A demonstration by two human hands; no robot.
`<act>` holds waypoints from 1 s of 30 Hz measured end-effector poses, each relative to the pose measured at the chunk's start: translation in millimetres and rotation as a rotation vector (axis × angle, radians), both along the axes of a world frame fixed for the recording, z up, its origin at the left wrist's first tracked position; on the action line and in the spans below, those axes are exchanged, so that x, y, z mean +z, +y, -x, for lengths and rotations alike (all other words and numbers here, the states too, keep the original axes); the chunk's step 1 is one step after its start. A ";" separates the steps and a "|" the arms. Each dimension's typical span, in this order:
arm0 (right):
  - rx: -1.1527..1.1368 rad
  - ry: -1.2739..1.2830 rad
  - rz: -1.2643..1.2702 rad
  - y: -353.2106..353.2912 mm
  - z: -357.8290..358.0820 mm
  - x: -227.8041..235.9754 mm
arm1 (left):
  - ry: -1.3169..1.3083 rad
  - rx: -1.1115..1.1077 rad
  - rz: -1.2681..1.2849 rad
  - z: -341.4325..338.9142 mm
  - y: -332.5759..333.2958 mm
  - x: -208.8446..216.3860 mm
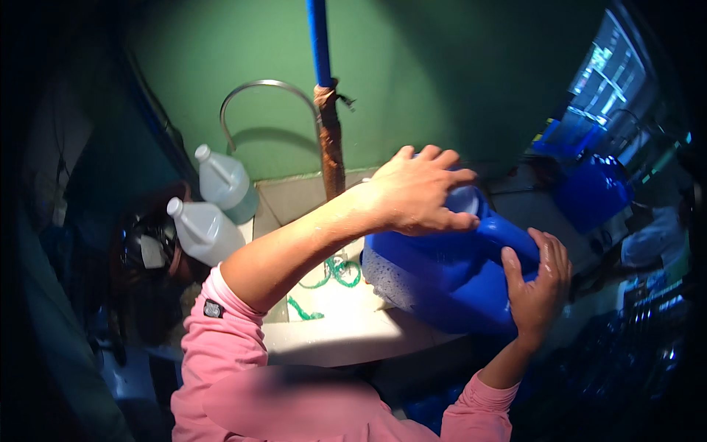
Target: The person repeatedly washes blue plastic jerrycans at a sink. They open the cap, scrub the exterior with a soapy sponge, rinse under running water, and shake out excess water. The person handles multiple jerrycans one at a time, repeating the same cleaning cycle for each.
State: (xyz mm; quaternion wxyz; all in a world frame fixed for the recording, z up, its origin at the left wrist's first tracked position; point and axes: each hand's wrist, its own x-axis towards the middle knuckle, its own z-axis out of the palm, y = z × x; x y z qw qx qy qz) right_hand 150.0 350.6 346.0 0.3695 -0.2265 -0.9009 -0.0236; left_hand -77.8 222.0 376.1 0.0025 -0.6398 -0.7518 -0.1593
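Pink sleeves (224, 346) fill the lower edge nearest the camera, and beyond them a blue jug (449, 291) sits over the tiled ledge (324, 340), tilted and seemingly reaching past its front edge; how much of its base is supported I cannot tell. White suds (390, 283) coat its left side, so the wet plastic could well slide if the hold slackened. The right hand (541, 283) has its thumb and fingers closed around the jug near the lower end of the handle (508, 237); its skin looks wet, and a slick grip there might let the jug roll toward the person. The left hand (423, 193) lies over the jug's top with its fingers spread and curved; whether they grip anything beneath I cannot tell, and a push there could tip the jug if the right hand gave way. Left of the jug, green cord (342, 271) lies looped on the ledge, where a shifting base might drag it. Farther left, two translucent jugs, one near the wall (227, 184) and one nearer the person (210, 236), stand close to the left forearm (294, 247); a wide elbow swing could knock the nearer one over.
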 end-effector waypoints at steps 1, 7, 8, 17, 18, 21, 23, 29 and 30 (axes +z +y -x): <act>-0.006 -0.026 0.003 0.5 0.1 -0.2 | 0.020 0.029 -0.018 -1.7 0.2 -2.0; -0.035 -0.111 0.024 7.4 -2.4 -3.2 | -0.047 0.004 -0.222 1.0 3.1 -15.5; -0.038 -0.105 0.045 8.4 -3.5 -4.5 | -0.145 0.005 -0.461 4.8 1.8 -22.5; -0.193 -0.063 0.229 7.3 2.1 -8.4 | -1.075 0.439 -0.593 59.0 -58.6 -312.9; -0.160 -0.095 0.094 6.1 2.4 -8.0 | -1.055 0.634 -0.301 51.3 -60.5 -364.0; -0.145 -0.119 0.081 4.4 -1.4 -5.1 | -0.918 0.465 0.252 41.9 -52.5 -504.1; -0.254 -0.133 0.040 4.7 -5.7 -5.7 | -0.678 0.378 0.218 42.5 -22.2 -572.7; -0.231 -0.126 -0.117 8.8 -18.4 -11.8 | -0.345 0.565 0.485 21.8 23.7 -674.3; -0.237 -0.134 -0.114 9.0 -19.6 -12.6 | -0.226 0.441 0.452 10.4 13.7 -683.7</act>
